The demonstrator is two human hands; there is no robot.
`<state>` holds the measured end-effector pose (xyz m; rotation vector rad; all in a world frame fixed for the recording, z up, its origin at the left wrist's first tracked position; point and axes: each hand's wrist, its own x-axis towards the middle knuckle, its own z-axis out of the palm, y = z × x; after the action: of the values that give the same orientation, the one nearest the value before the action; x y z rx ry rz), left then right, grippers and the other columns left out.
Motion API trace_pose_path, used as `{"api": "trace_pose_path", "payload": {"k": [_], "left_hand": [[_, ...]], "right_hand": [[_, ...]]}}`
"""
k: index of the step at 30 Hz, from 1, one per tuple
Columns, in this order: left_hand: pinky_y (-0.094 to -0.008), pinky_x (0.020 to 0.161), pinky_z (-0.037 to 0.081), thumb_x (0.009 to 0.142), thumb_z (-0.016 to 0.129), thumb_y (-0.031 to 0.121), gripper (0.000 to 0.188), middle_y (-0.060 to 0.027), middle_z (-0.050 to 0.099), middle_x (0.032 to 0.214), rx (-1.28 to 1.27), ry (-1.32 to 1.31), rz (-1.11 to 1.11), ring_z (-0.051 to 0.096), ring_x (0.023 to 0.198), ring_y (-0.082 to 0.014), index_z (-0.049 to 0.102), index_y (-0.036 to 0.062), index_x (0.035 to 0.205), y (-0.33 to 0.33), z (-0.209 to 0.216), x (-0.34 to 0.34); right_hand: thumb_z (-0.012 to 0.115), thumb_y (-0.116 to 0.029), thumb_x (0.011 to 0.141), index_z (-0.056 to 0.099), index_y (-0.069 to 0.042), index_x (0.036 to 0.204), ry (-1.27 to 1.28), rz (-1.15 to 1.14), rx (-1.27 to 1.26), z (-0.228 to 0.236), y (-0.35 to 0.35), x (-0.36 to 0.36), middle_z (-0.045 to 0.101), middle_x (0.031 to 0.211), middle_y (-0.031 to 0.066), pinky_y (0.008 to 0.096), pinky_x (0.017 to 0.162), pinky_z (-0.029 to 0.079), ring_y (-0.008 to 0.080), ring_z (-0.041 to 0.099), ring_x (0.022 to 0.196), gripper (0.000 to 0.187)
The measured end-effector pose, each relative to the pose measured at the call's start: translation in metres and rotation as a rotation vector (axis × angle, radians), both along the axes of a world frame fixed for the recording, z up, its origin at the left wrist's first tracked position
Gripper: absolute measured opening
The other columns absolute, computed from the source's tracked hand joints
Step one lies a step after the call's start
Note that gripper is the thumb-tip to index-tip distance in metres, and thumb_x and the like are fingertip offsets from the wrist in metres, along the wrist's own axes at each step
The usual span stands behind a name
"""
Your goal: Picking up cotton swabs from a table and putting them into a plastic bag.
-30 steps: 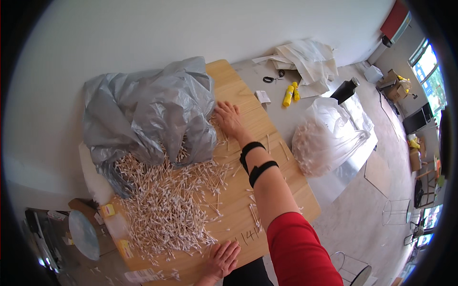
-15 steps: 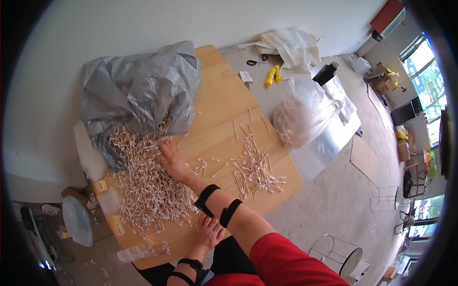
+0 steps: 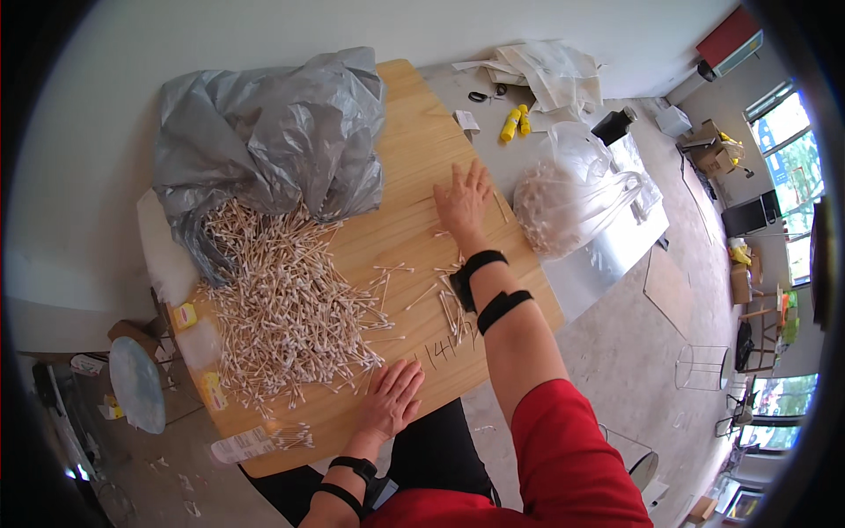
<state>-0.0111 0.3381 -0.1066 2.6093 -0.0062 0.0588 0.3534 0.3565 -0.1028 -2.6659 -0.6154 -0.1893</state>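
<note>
A large heap of cotton swabs covers the left half of the wooden table, spilling from the mouth of a grey plastic bag. My right hand is over the table's far right part, fingers spread, nothing in it. Beneath and beside that forearm lie some loose cotton swabs; the arm hides part of that spot. My left hand rests palm down by the near edge of the table, next to the heap, fingers stretched and holding nothing.
Right of the table, a white plastic bag stands on a silvery sheet near a black bottle and yellow cans. A clear packet lies at the near left corner. A wire-framed stool stands farther right.
My right hand has moved from the big heap to the far right of the table. Fewer swabs show on the right side, and dark handwriting shows on the wood. My left hand looks flatter.
</note>
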Motion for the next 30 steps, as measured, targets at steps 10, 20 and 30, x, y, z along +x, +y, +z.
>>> {"api": "trace_pose_path", "payload": {"k": [10,20,30], "left_hand": [[-0.0428,0.111,0.023,0.082,0.059,0.026,0.055,-0.0036,0.038,0.143,0.017,0.011,0.031,0.033,0.134,-0.0233,0.045,0.0122,0.133,0.002,-0.002,-0.007],[-0.0437,0.111,0.025,0.08,0.06,0.023,0.053,-0.0042,0.041,0.141,-0.001,-0.004,0.015,0.035,0.132,-0.025,0.047,0.0112,0.131,-0.004,-0.002,0.004],[-0.043,0.111,0.025,0.08,0.062,0.024,0.056,-0.0031,0.038,0.143,0.016,0.022,-0.003,0.033,0.133,-0.0237,0.046,0.0128,0.132,-0.005,-0.003,0.007]], "right_hand": [[0.05,-0.017,0.09,0.045,-0.002,0.131,0.235,0.52,0.168,-0.035,-0.055,-0.067,0.036,0.142,0.0205,0.0522,0.109,0.023,0.0343,0.03,0.135,0.044],[0.055,-0.005,0.088,0.065,0.004,0.103,0.573,-0.1,0.944,0.004,-0.129,0.007,0.069,0.091,0.0101,0.0246,0.07,0.051,0.0181,0.067,0.083,0.019],[0.067,-0.019,0.075,0.064,-0.004,0.083,0.037,-0.172,-0.017,-0.032,-0.111,0.063,0.063,0.086,0.0169,0.0412,0.078,0.048,0.0346,0.059,0.086,0.018]]}}
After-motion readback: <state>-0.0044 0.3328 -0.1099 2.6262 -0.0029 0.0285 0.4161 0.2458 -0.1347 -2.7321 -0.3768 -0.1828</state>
